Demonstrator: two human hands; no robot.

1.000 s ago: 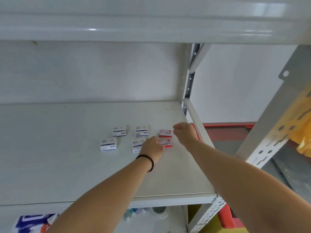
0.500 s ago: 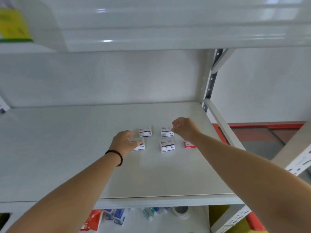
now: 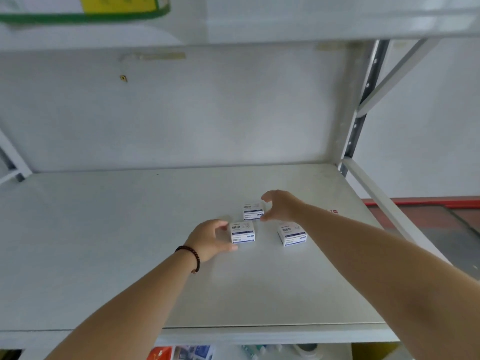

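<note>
Fingers (image 3: 220,225) of our left hand (image 3: 209,240) curl round the near box (image 3: 242,232), thumb at its front edge; it sits on the shelf (image 3: 104,242). Our right hand (image 3: 281,206) is spread wide, holding nothing, beside the far box (image 3: 253,211) just behind the near box. One third box (image 3: 292,233) lies right of the near box.

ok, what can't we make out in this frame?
Head view:
- Print on the white boxes: too small and blurred.
- Red box: mostly hidden behind the right forearm.
- Whether the left hand grips the front-left box: fingers blurred.
- Lower-shelf items: cut off by the bottom edge and shelf lip.
- Yellow-green package above: cut off by the top edge.
</note>
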